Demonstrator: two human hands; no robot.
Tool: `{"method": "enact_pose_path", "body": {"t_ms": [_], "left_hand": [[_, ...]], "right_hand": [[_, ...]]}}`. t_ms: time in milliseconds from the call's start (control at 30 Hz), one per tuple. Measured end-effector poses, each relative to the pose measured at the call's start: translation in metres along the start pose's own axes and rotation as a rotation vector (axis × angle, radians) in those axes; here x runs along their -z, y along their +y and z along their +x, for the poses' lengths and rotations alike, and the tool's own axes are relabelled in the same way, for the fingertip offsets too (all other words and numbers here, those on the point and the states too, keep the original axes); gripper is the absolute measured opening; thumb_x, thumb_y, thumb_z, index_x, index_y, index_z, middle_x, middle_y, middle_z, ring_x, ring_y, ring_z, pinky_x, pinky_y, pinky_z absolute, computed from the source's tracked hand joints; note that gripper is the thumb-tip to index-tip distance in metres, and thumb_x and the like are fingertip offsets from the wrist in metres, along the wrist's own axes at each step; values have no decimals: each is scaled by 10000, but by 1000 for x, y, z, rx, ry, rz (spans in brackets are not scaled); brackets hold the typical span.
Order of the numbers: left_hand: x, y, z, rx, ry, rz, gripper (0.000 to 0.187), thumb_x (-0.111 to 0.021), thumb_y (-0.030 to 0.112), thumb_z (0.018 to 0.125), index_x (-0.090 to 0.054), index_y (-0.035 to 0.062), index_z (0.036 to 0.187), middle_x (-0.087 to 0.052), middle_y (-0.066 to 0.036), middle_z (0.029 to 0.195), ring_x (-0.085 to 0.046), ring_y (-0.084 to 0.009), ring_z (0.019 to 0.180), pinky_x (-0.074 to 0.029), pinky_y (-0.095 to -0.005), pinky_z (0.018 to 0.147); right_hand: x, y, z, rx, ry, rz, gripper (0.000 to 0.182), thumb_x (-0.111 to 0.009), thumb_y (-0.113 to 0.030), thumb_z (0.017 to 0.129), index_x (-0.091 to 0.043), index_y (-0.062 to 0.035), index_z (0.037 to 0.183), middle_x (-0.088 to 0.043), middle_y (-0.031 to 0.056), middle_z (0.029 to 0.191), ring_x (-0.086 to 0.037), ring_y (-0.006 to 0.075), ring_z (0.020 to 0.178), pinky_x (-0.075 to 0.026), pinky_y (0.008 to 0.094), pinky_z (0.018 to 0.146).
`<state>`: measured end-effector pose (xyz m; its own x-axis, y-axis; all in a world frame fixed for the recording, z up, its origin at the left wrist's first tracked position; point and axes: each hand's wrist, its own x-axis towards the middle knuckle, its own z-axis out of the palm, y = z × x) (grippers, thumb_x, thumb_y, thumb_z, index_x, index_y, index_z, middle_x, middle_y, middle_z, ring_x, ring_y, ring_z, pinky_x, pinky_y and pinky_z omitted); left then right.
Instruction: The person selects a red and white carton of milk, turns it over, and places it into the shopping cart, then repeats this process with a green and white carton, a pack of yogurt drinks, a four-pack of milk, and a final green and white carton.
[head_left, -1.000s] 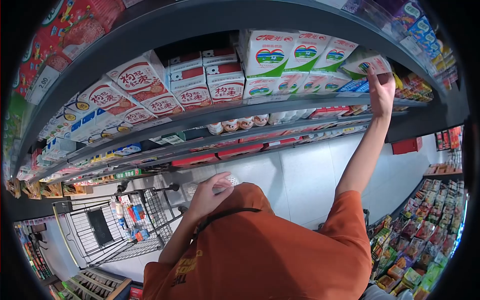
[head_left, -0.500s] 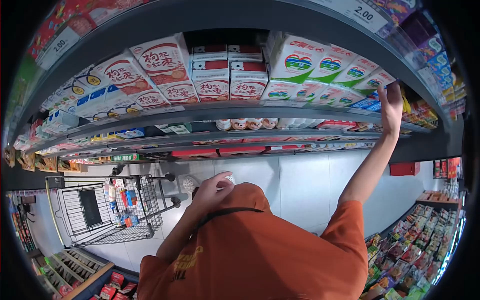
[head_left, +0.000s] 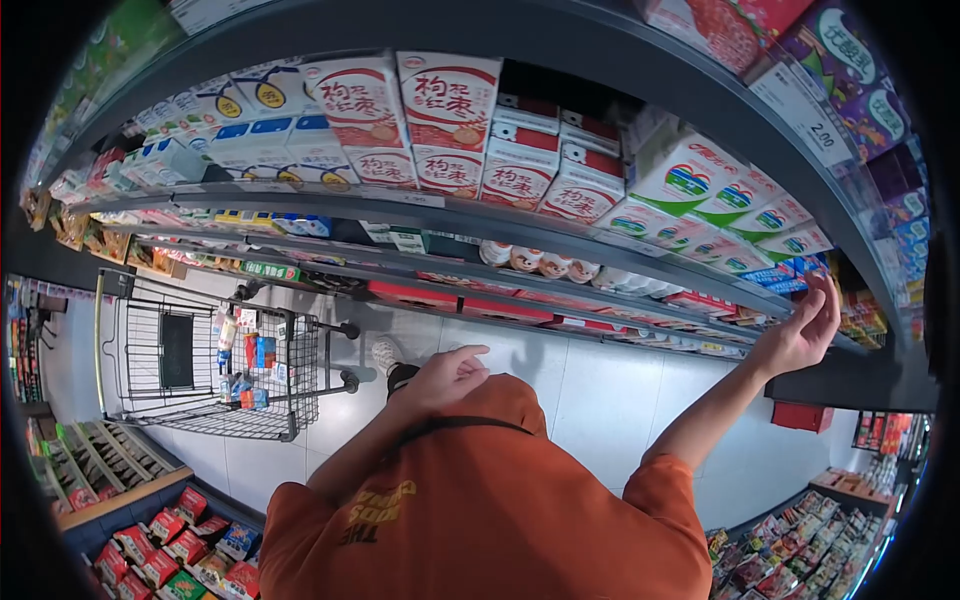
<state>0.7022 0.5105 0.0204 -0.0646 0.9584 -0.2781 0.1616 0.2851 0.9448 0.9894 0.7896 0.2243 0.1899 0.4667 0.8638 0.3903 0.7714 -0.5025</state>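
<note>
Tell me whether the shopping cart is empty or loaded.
Loaded, lightly: a few small packages sit in the shopping cart against its wire side, and most of the basket shows bare mesh.

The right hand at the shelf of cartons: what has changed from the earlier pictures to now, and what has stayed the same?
The right hand has come down from the green and white cartons on the shelf and now hangs open just below them, holding nothing. The left hand stays empty near the chest of the orange shirt. The cartons stay in their row, and the shopping cart stays on the floor.
</note>
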Motion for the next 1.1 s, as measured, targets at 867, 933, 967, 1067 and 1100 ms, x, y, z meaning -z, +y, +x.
{"method": "enact_pose_path", "body": {"t_ms": [867,933,967,1067,1100], "left_hand": [[62,-33,-50,29,295,-47,407,-614,221,899,-560,31,1255,-702,-123,1017,-672,-268,933,-513,-355,845],[71,-44,-56,44,321,-70,416,-615,217,898,-553,32,1266,-705,-129,997,-673,-267,933,-513,-355,844],[77,-49,-59,45,325,-78,421,-616,215,897,-550,33,1271,-706,-131,987,-674,-267,933,-514,-355,844],[97,-58,-67,59,328,-93,429,-615,210,897,-543,34,1281,-709,-135,973,-677,-269,944,-515,-364,848],[107,-56,-71,64,331,-82,429,-612,205,895,-543,33,1281,-709,-138,983,-675,-280,958,-514,-376,854]], "right_hand": [[-208,-133,-92,-147,-656,503,441,-683,-50,884,-508,57,1275,-561,165,1246,-557,201,1110,-443,306,965],[-211,-142,-91,-222,-659,499,510,-679,-96,901,-446,95,1313,-553,188,1258,-550,220,1138,-446,312,971],[-213,-146,-91,-203,-648,448,514,-671,-112,910,-438,95,1319,-555,192,1257,-551,223,1140,-450,314,967],[-219,-152,-93,-164,-601,335,517,-656,-152,927,-431,94,1321,-565,199,1248,-561,229,1131,-462,324,963],[-223,-157,-94,-158,-563,307,503,-653,-209,932,-477,92,1294,-589,191,1229,-582,218,1099,-474,328,950]]}}
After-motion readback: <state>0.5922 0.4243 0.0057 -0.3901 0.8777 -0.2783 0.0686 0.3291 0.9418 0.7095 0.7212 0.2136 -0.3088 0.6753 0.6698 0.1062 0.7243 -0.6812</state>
